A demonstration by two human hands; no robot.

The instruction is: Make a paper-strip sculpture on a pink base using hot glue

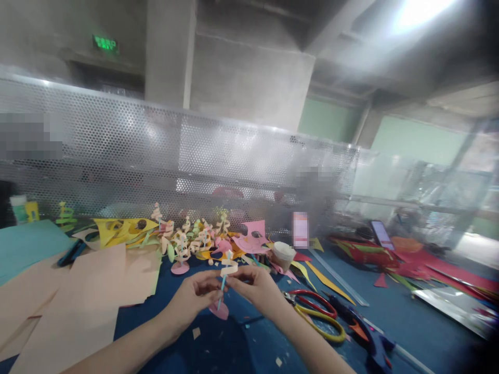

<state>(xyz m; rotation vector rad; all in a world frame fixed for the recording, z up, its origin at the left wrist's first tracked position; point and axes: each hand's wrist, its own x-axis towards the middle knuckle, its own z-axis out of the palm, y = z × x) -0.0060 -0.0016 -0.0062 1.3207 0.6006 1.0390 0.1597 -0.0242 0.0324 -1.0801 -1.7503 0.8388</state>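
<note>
A small paper spiral ornament stands between my two hands: a cream paper strip curls around a thin blue stick, with a pink paper base at its foot. My left hand is closed, its thumb and fingers pinching the blue stick below the curl. From the other side, my right hand pinches the edge of the cream strip. Its far fingertips are partly hidden behind the strip. Just beyond stands another finished-looking spiral ornament on a pink base.
Large peach paper sheets and a teal sheet lie left. Scissors with red and yellow handles and a blue glue gun lie right. Behind are a paper cup, several curled ornaments, paper scraps and a perforated metal screen.
</note>
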